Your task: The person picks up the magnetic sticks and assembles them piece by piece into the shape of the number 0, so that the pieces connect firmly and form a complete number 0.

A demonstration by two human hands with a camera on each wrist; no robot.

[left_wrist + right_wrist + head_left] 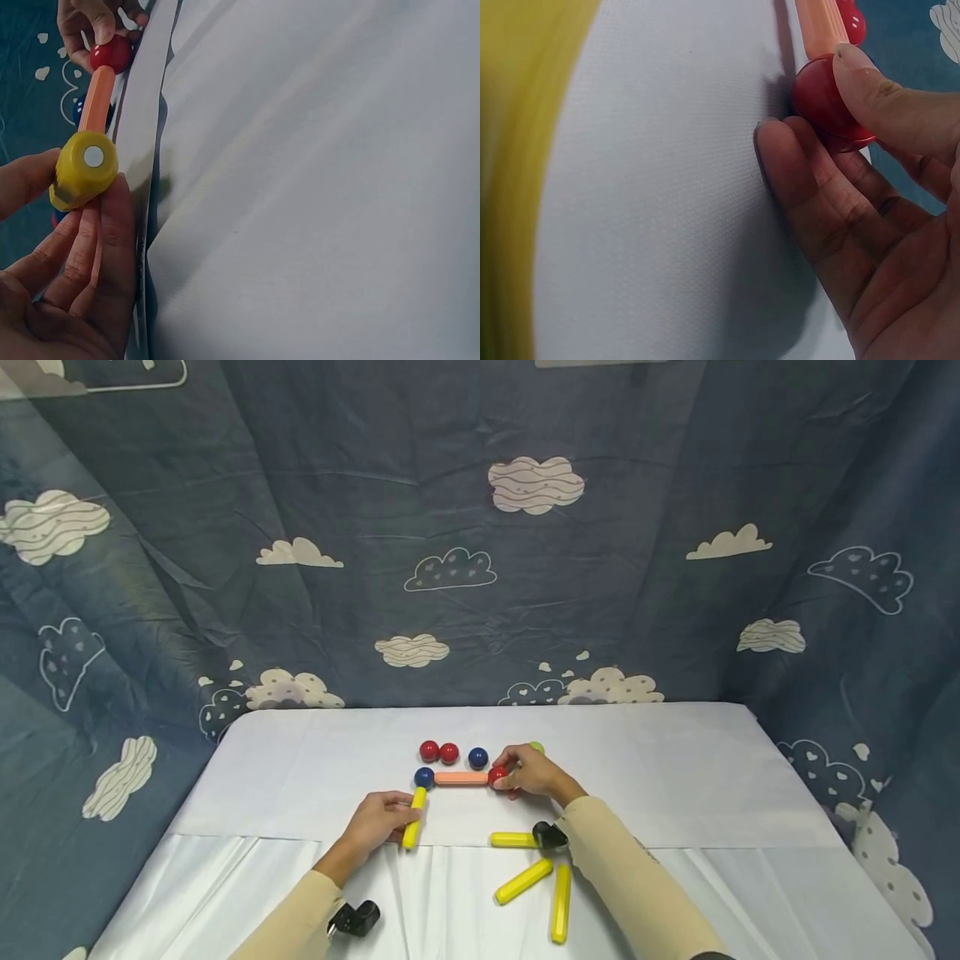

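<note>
My left hand [377, 820] pinches a yellow rod [413, 820] between thumb and fingers. The rod's far end meets a blue ball [424, 777]; in the left wrist view, its near end [86, 169] shows a round silvery disc. From that ball an orange rod [459, 778] runs right to a red ball [497, 777]. My right hand [534, 772] grips this red ball, thumb on one side and fingertips on the other, as the right wrist view shows with the ball [826, 101] against the orange rod's end.
Behind the joined pieces lie two red balls [438, 752] and a blue ball [477, 758]. A green ball [537, 747] is partly hidden behind my right hand. Nearer me, by the right forearm, are yellow rods [513, 840] [523, 882] [560, 903]. A cloud-print curtain [450, 610] hangs behind the white-covered table [675, 777].
</note>
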